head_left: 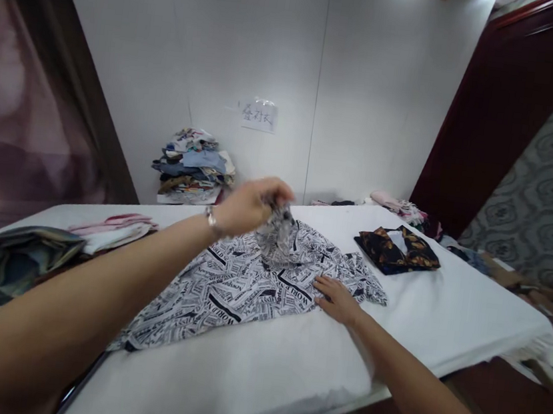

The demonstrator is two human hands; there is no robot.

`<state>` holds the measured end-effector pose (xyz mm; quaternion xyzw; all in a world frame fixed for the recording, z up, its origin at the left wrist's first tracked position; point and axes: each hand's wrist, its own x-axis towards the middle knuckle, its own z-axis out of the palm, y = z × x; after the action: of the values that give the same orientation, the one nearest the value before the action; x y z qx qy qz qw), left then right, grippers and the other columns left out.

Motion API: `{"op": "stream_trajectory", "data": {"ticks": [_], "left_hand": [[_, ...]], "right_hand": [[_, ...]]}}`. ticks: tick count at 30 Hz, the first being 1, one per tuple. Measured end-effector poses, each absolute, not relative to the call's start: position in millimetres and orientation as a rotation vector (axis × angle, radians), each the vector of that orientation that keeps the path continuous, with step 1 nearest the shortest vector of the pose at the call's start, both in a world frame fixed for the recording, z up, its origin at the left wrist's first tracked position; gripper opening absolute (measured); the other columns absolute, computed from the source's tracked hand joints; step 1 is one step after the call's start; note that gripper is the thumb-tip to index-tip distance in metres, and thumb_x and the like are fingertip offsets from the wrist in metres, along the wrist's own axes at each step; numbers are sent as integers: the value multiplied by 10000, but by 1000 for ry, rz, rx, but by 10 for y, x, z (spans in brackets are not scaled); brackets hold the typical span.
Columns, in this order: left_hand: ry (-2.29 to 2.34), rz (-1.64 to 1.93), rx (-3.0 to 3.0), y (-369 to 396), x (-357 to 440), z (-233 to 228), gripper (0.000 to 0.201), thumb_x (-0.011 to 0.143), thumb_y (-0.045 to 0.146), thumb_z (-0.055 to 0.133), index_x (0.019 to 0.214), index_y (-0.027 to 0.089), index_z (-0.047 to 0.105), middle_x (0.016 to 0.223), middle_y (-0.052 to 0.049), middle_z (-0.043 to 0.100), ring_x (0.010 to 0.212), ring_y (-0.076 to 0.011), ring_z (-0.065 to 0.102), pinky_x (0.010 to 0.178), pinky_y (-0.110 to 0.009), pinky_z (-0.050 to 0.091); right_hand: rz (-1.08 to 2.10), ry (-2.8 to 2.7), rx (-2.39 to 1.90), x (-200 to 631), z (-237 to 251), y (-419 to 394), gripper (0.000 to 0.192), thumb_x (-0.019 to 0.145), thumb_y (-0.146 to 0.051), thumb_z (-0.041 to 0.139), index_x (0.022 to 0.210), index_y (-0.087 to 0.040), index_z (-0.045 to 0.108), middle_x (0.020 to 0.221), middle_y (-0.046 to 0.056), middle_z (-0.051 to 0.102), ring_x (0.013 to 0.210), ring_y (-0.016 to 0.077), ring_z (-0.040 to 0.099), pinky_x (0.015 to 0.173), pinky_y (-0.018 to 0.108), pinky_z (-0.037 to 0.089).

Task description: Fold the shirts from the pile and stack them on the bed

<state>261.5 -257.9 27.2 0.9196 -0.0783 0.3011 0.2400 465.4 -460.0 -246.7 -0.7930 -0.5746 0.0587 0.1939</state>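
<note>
My left hand (251,205) pinches a bunched fold of the newsprint shirt (247,284) mid-surface; my right hand (338,300) presses flat on its right edge. Folding is underway, I judge. A folded dark shirt (397,249) lies far right.

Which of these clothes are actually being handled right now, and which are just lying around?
In hand:
- newspaper-print shirt, pinched and lifted by the left hand, pressed flat by the right hand

Lying about:
- folded dark floral shirt
- pile of clothes by the wall
- pink-and-white garment
- dark garment
</note>
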Motion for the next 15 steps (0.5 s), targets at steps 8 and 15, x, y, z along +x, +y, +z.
{"op": "stream_trajectory", "data": {"ticks": [8,15], "left_hand": [[-351,333,3049,-2088,1515,-964,890,593,-74,331,1409,273,407,1323,-45,590,1148,-169,583,945,-308,490],[505,732,2996,-1391,1187,-1262,449,736,117,388,1068,235,667,1032,-51,721,990,-230,646,925,-353,486]], "right_hand": [[-27,-1713,-2286,4631,-2433,-4575,300,905,-343,457,977,-162,685,1024,112,682,1095,257,556,1028,421,358],[49,-1649,-2285,4650,-2483,-4598,538,925,-449,421,1395,-189,450,1458,121,439,1369,276,345,1112,465,264]]}}
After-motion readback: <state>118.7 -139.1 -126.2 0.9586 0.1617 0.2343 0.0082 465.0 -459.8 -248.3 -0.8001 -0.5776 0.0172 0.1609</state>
